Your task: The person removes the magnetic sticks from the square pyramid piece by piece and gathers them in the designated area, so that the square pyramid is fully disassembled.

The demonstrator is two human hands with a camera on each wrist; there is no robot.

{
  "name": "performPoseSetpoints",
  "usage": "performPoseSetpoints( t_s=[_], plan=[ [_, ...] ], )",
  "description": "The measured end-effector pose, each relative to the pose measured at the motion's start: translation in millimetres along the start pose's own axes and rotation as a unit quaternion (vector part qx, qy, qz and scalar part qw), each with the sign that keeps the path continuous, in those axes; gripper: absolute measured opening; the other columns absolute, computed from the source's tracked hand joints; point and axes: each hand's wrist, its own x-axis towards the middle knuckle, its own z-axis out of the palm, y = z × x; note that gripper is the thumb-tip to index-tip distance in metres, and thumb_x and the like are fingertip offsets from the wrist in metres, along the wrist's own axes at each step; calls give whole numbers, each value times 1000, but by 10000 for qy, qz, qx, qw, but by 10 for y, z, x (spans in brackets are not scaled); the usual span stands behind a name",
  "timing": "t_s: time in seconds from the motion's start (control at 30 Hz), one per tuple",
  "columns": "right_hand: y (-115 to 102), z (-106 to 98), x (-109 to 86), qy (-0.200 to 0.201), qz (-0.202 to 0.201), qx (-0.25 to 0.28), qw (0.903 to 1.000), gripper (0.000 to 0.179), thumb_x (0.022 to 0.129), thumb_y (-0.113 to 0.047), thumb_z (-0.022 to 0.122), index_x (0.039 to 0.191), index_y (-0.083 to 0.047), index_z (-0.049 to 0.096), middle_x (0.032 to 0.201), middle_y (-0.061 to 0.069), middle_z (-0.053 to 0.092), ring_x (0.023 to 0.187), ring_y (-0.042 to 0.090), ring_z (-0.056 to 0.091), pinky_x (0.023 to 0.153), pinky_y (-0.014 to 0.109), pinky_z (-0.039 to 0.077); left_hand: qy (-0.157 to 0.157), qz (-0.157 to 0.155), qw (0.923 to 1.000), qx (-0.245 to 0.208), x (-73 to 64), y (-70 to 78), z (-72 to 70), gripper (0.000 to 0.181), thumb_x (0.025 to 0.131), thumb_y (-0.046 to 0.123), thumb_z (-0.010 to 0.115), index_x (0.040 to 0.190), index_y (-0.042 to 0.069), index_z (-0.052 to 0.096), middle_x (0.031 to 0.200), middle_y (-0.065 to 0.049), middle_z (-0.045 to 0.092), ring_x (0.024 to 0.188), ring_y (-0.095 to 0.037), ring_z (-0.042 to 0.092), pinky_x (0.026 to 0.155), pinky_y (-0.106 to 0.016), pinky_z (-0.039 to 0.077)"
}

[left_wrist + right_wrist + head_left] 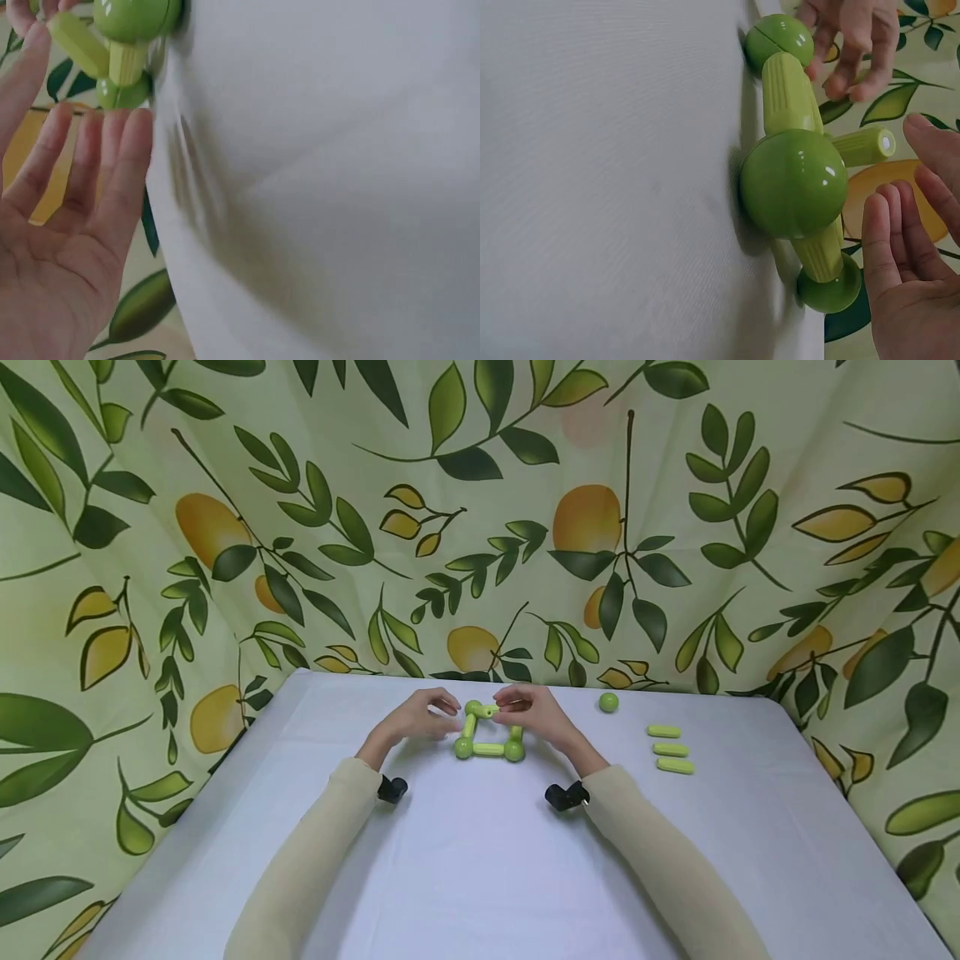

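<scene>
A frame of yellow-green rods (489, 749) and green balls (464, 747) lies near the table's far side. One slanting rod (866, 146) with a white end juts up from it; its lower joint is hidden in the right wrist view. My left hand (420, 714) is at the frame's left, its fingers loosely bent and holding nothing. On the far right side, my right hand (536, 710) covers a corner of the frame in the head view. The right wrist view shows the right hand's fingers (881, 240) relaxed, a small gap from the slanting rod.
A loose green ball (608, 702) sits to the right of the frame. Three loose rods (671, 749) lie in a row farther right. The table has a white cloth (480, 877), and a leaf-and-fruit patterned curtain (480, 527) hangs behind it.
</scene>
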Motion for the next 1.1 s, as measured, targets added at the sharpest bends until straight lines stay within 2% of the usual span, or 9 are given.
performPoseSetpoints(
  t_s=[0.07,0.17,0.3,0.43,0.7,0.9,1.1],
  plan=[
    [1,19,26,-4,11,3,10000,36,86,-3,82,118,6,68,113,15,68,99,25,67,88,33,54,149,-43,9996,-255,63,-30,-35,42,89,9,80,125,-4,63,120,-18,64,108,-31,62,80,-36,57],
    [10,47,59,-49,20,-33,10000,40,86,-1,82,120,11,65,115,19,67,100,26,67,88,32,54,172,-10,9987,-477,160,-71,-45,47,91,4,77,133,-6,59,128,-22,62,110,-33,63,81,-38,58],
    [8,87,83,-79,18,-59,10000,41,86,0,82,121,12,64,118,23,66,101,28,66,89,33,54,66,22,9989,-464,277,-108,-8,46,92,3,76,134,-4,61,129,-20,62,108,-30,64,84,-37,57],
    [21,126,112,-35,9,-148,9999,39,85,1,81,119,11,66,116,22,67,100,29,66,88,34,54,-31,83,9990,-445,363,-125,31,41,93,4,75,132,-3,63,127,-18,63,105,-26,64,84,-34,56],
    [28,184,144,21,69,-391,9992,29,86,1,80,113,5,71,108,13,70,96,26,66,86,34,54,-94,-52,9992,-384,421,-107,69,30,95,8,74,125,2,70,124,-14,66,102,-22,64,82,-33,57],
    [46,198,136,78,-41,-618,9981,20,85,-1,82,104,0,76,101,7,72,93,26,66,84,34,54,-71,-181,9990,-396,451,-107,100,29,94,10,75,123,3,72,123,-12,67,99,-20,64,81,-32,57],
    [45,214,128,181,-74,-641,9978,18,84,-1,83,101,0,77,98,7,73,90,25,66,81,35,55,-23,-230,9991,-349,436,-76,102,29,94,8,75,122,2,72,121,-12,68,100,-21,64,81,-32,57]
  ],
)
